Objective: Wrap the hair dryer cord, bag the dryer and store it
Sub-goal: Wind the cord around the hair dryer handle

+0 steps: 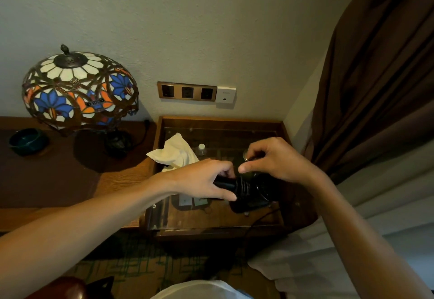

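Winding cord (243, 187) snugly round black hair dryer (254, 195) handle: left hand (206, 180) gripping handle, right hand (270, 160) pinching cord, best kept taut, turns neat.

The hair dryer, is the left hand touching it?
Touching. The head view shows the left hand with its fingers curled round the handle of the black hair dryer, beside the coils of cord wrapped there.
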